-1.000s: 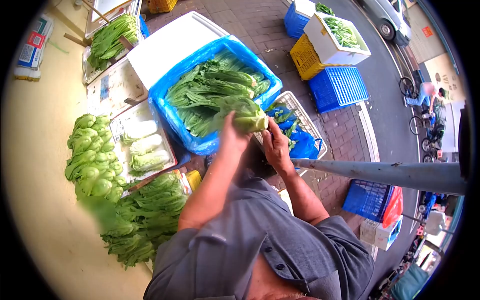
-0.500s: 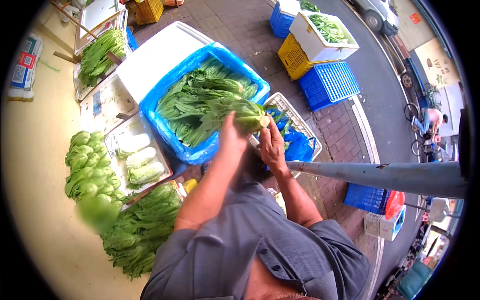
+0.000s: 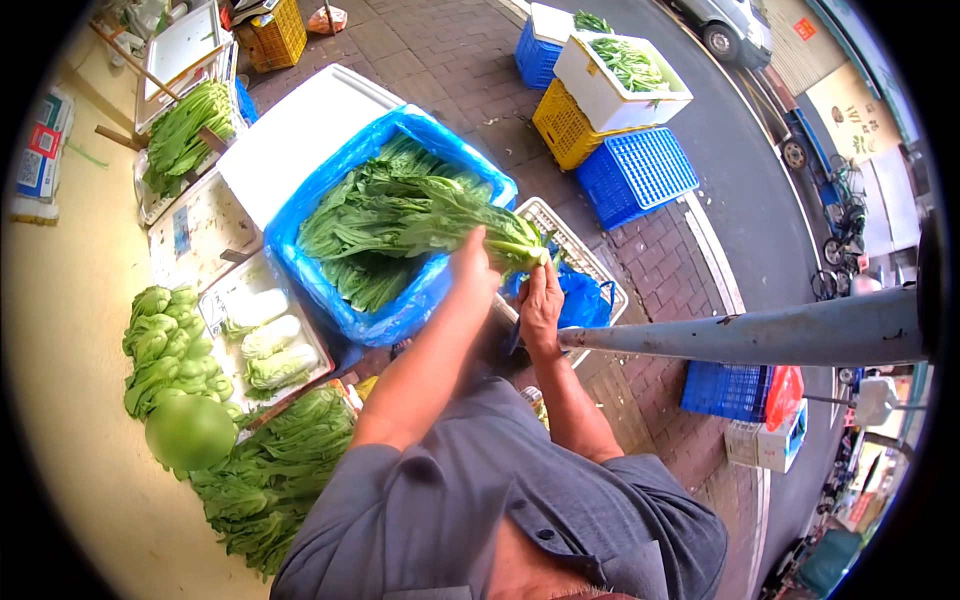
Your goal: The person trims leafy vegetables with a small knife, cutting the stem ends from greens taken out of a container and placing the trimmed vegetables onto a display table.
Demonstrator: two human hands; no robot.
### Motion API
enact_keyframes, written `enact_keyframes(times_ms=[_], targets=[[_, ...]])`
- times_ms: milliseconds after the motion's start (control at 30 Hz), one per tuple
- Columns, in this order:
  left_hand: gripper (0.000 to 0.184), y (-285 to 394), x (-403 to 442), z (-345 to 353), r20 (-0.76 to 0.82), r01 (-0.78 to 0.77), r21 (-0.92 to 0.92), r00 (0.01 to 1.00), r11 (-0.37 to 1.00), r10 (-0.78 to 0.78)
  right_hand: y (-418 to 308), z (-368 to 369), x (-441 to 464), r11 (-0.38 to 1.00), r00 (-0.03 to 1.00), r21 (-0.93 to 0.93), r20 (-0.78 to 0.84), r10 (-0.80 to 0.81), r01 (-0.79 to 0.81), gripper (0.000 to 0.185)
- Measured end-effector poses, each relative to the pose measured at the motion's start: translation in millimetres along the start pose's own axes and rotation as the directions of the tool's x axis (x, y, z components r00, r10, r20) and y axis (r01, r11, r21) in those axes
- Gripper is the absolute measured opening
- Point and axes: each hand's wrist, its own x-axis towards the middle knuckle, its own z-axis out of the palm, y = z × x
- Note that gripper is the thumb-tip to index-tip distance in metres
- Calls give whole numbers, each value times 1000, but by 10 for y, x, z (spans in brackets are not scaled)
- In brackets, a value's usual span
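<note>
I hold a long head of romaine-like lettuce (image 3: 500, 230) with both hands, its leaves pointing left and its pale stem end to the right. My left hand (image 3: 473, 264) is wrapped round its near side. My right hand (image 3: 541, 308) has its fingers pressed together at the stem end; exactly what they pinch there is partly hidden. Under the leaves stands a box lined with a blue plastic sheet (image 3: 290, 262), holding more leafy heads (image 3: 335, 218). Beside my right hand, a blue plastic bag (image 3: 585, 298) lies in a white crate (image 3: 612, 272).
A pole (image 3: 740, 335) crosses to the right of my right forearm. Left are napa cabbages (image 3: 270, 337), bok choy (image 3: 165, 340) and leafy greens (image 3: 275, 465). Blue crate (image 3: 640, 180), yellow crate (image 3: 565, 125) and white foam box (image 3: 650, 100) stand near the road.
The lettuce has turned, so its cut end no longer faces me and its leaves stretch further left. My right fingers have moved to the stem end. The whole view has shifted slightly.
</note>
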Motion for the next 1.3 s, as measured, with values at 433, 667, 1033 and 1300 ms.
enact_keyframes(times_ms=[433,667,1033,1300], targets=[[35,68,106,-33,285,55,-234,958,971,14,511,-75,202,997,999,65,-6,50,-49,41],[39,424,145,254,490,124,-175,872,977,-24,348,-88,187,790,825,541,-279,492,-288,47],[40,1414,-612,-1097,507,-62,-215,846,975,166,835,-20,90,827,846,186,70,528,-531,62],[50,1385,-1920,-2926,25,-614,-424,727,666,686,999,109,-309,752,684,-308,313,658,-583,58]])
